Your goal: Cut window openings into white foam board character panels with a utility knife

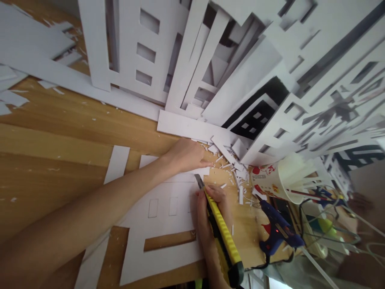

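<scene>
My right hand is closed around a yellow and black utility knife. Its blade points up at the edge of a white foam board sheet. Pencilled rectangles mark that sheet, and a long slot is cut through its lower part. Past the blade, my left hand rests at the sheet's far edge, back of the hand up, with one digit stretched toward the scraps. Its other fingers are hidden beneath it, so its grip does not show. A narrow loose strip of white board lies between the two hands.
White cut-out building panels stand along the back. Small offcuts litter the wooden table. At right are a paper cup of glue sticks and a blue glue gun with a red light. Another person's hand is at far right.
</scene>
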`<state>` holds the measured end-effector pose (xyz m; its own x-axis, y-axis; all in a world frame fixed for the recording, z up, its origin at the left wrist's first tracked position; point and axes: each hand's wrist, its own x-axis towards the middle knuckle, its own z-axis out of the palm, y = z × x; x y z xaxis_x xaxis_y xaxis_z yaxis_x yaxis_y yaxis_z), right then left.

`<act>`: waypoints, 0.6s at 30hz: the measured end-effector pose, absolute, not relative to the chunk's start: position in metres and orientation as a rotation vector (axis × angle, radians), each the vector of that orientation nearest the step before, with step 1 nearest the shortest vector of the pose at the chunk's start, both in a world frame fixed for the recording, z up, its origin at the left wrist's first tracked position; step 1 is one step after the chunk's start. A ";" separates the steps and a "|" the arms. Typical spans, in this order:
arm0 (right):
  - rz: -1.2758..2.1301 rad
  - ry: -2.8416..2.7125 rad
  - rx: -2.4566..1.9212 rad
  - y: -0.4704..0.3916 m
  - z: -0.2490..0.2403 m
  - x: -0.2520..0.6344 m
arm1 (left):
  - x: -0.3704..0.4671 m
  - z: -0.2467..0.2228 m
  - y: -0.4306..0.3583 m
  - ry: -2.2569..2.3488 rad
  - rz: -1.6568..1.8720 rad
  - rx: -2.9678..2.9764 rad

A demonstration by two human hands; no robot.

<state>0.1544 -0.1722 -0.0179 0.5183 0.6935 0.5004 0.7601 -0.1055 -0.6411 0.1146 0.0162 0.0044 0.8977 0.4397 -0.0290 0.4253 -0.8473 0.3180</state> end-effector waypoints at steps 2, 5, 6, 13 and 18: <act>-0.109 -1.245 -1.814 -0.172 -0.015 0.155 | 0.114 0.005 0.016 0.652 0.062 2.743; -0.121 -1.304 -1.834 -0.175 -0.016 0.159 | 0.114 0.005 0.016 0.668 0.053 2.745; -0.136 -1.315 -1.843 -0.176 -0.017 0.160 | 0.114 0.005 0.016 0.667 0.047 2.747; -0.144 -1.166 -1.858 -0.178 -0.023 0.157 | 0.113 0.006 0.017 0.661 0.039 2.739; -0.151 -1.134 -1.861 -0.180 -0.023 0.155 | 0.113 0.008 0.017 0.664 0.035 2.726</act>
